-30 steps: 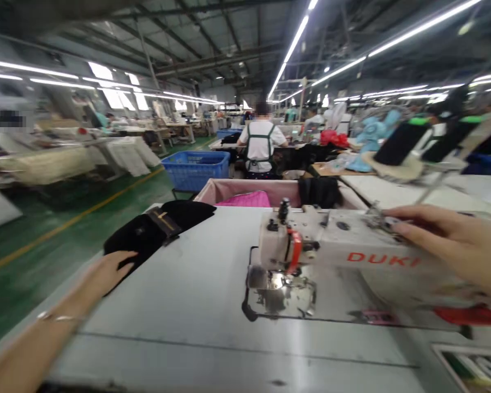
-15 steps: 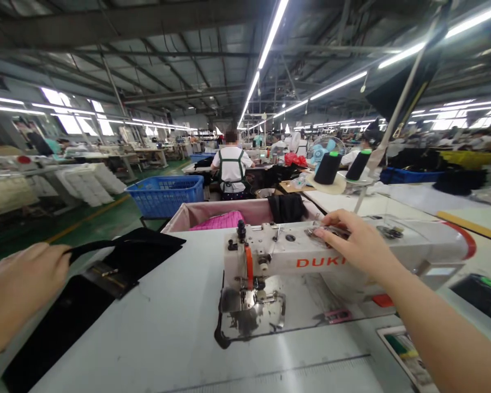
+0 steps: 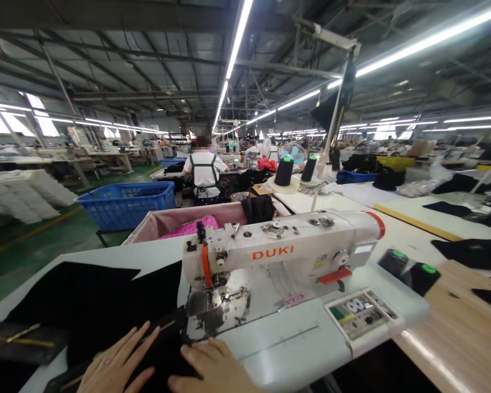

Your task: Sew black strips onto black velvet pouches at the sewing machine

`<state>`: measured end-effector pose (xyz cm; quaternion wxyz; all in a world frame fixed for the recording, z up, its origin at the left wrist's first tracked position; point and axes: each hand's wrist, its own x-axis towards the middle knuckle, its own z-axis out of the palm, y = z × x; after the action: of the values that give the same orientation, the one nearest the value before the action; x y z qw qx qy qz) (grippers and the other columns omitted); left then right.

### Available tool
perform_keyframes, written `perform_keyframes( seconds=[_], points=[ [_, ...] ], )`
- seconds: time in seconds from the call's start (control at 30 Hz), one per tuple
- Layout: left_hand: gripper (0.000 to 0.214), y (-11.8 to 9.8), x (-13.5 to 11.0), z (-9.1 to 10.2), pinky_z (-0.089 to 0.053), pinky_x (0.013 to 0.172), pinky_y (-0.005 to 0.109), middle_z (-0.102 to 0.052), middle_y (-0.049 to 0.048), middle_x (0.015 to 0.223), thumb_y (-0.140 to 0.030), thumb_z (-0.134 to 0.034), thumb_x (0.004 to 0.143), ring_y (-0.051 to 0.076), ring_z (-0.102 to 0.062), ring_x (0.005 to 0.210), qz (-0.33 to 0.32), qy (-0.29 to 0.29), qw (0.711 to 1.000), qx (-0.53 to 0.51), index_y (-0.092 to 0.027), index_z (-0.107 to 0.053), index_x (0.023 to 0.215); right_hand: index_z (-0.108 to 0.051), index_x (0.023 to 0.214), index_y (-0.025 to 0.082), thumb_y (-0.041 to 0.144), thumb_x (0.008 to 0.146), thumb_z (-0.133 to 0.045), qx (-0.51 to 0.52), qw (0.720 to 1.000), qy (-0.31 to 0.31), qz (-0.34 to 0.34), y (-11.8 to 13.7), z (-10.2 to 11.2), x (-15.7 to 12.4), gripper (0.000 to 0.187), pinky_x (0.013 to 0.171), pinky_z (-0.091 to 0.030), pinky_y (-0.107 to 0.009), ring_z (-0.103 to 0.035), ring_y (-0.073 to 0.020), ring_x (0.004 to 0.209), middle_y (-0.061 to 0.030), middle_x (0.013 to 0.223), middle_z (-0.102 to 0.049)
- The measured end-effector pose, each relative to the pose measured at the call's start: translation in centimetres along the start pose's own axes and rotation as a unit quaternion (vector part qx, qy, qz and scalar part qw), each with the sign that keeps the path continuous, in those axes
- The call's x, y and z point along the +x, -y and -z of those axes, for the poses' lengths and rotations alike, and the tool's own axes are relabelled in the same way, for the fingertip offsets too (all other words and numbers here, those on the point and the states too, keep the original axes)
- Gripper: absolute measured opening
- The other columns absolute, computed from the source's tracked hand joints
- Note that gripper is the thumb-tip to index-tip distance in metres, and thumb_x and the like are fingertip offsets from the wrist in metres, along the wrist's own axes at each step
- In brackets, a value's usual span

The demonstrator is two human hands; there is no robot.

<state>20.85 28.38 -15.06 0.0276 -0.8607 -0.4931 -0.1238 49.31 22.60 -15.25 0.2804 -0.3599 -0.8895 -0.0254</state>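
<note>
A white DUKI sewing machine point(image 3: 286, 248) stands on the pale table point(image 3: 294, 349). Black fabric point(image 3: 102, 303) with gold trim lies spread to the machine's left, reaching the needle plate point(image 3: 216, 314). My left hand point(image 3: 117, 363) lies flat on the fabric near the front edge, fingers spread. My right hand point(image 3: 213, 368) rests on the fabric's edge just in front of the needle plate, fingers curled down flat.
A pink-lined bin point(image 3: 180, 221) and blue crate point(image 3: 126, 202) stand behind the table. A person in a white shirt point(image 3: 204, 172) sits farther back. Thread cones point(image 3: 284, 172) stand behind the machine. A control panel point(image 3: 362, 314) sits at right, with black pieces on the wooden table point(image 3: 466, 322).
My right hand left the top of the machine and came down to the fabric. My left hand drew the black fabric across to the needle plate. My view shifted right.
</note>
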Motion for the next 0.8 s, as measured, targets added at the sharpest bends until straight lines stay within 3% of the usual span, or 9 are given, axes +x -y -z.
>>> perform_keyframes(
  seconds=[0.1, 0.2, 0.3, 0.37, 0.43, 0.5, 0.63, 0.7, 0.8],
  points=[
    [0.054, 1.2, 1.7, 0.6, -0.046, 0.1, 0.044, -0.058, 0.0063, 0.134, -0.054, -0.055, 0.085, 0.03, -0.055, 0.122, 0.054, 0.015, 0.998, -0.016, -0.03, -0.055, 0.132, -0.054, 0.121, 0.034, 0.045, 0.096, -0.048, 0.008, 0.999, 0.021, -0.03, 0.9, -2.5, -0.2, 0.028, 0.107, -0.037, -0.051, -0.049, -0.0233, 0.126, -0.0005, 0.139, -0.053],
    [0.035, 0.8, 3.9, 2.1, -0.05, 0.091, 0.038, -0.066, 0.0061, 0.107, -0.049, -0.06, 0.082, 0.027, -0.062, 0.102, 0.042, 0.067, 0.996, -0.043, -0.024, -0.068, 0.105, -0.062, 0.107, 0.03, 0.049, 0.084, -0.064, 0.088, 0.994, 0.031, -0.065, 1.2, -1.0, 0.1, 0.029, 0.106, -0.039, -0.047, -0.056, -0.0231, 0.116, 0.0009, 0.124, -0.063],
    [0.015, -0.8, 5.4, 4.0, -0.05, 0.081, 0.032, -0.063, 0.0032, 0.088, -0.033, -0.055, 0.083, 0.022, -0.062, 0.088, -0.001, 0.093, 0.995, -0.044, -0.021, -0.063, 0.078, -0.064, 0.098, 0.027, 0.041, 0.072, -0.078, 0.168, 0.973, 0.001, -0.156, 1.4, 1.4, 0.8, 0.033, 0.094, -0.049, -0.035, -0.062, -0.02, 0.1, 0.0012, 0.108, -0.067],
    [0.015, -2.0, 5.5, 6.1, -0.049, 0.082, 0.031, -0.063, 0.0036, 0.09, -0.027, -0.049, 0.085, 0.021, -0.062, 0.087, -0.006, 0.052, 0.998, -0.039, -0.021, -0.061, 0.085, -0.059, 0.113, 0.023, 0.033, 0.074, -0.077, 0.188, 0.958, -0.029, -0.216, 1.6, 2.9, 1.4, 0.043, 0.091, -0.051, -0.034, -0.06, -0.0218, 0.104, -0.0046, 0.114, -0.064],
    [0.024, -3.2, 5.0, 9.2, -0.047, 0.09, 0.033, -0.065, 0.0061, 0.106, -0.028, -0.047, 0.088, 0.022, -0.062, 0.097, -0.001, -0.008, 0.999, -0.04, -0.02, -0.059, 0.107, -0.045, 0.133, 0.018, 0.028, 0.08, -0.071, 0.203, 0.948, -0.05, -0.24, 1.7, 4.3, 2.1, 0.06, 0.104, -0.043, -0.042, -0.049, -0.0265, 0.123, -0.0129, 0.134, -0.052],
    [0.03, -4.7, 4.1, 13.0, -0.043, 0.1, 0.035, -0.063, 0.0077, 0.12, -0.029, -0.047, 0.089, 0.024, -0.06, 0.109, -0.002, -0.07, 0.997, -0.043, -0.02, -0.056, 0.116, -0.033, 0.143, 0.019, 0.027, 0.087, -0.063, 0.223, 0.946, -0.069, -0.227, 1.9, 6.0, 3.1, 0.064, 0.113, -0.03, -0.048, -0.033, -0.0277, 0.136, -0.0146, 0.147, -0.038],
    [0.036, -8.9, 2.3, 20.0, -0.045, 0.095, 0.033, -0.065, 0.0036, 0.119, -0.038, -0.053, 0.091, 0.023, -0.061, 0.105, 0.06, -0.11, 0.988, -0.094, -0.025, -0.057, 0.124, -0.04, 0.138, 0.022, 0.027, 0.095, -0.051, 0.213, 0.959, -0.12, -0.143, 2.7, 10.0, 4.6, 0.044, 0.099, -0.041, -0.046, -0.05, -0.0245, 0.113, -0.0094, 0.116, -0.058],
    [0.033, -10.6, 1.5, 21.7, -0.048, 0.089, 0.031, -0.068, 0.0012, 0.111, -0.042, -0.056, 0.09, 0.022, -0.063, 0.099, 0.104, -0.085, 0.978, -0.16, -0.026, -0.061, 0.119, -0.05, 0.128, 0.025, 0.028, 0.093, -0.055, 0.177, 0.965, -0.152, -0.119, 3.3, 11.7, 4.7, 0.035, 0.095, -0.043, -0.046, -0.05, -0.0249, 0.11, -0.0078, 0.113, -0.058],
    [0.03, -11.9, 0.3, 21.6, -0.048, 0.082, 0.028, -0.069, 0.0, 0.1, -0.042, -0.059, 0.089, 0.02, -0.063, 0.093, 0.161, -0.027, 0.94, -0.298, -0.023, -0.065, 0.111, -0.047, 0.129, 0.022, 0.031, 0.088, -0.063, 0.14, 0.966, -0.194, -0.1, 3.9, 13.2, 4.2, 0.045, 0.104, -0.036, -0.052, -0.041, -0.0299, 0.127, -0.0113, 0.134, -0.048]
  ],
)
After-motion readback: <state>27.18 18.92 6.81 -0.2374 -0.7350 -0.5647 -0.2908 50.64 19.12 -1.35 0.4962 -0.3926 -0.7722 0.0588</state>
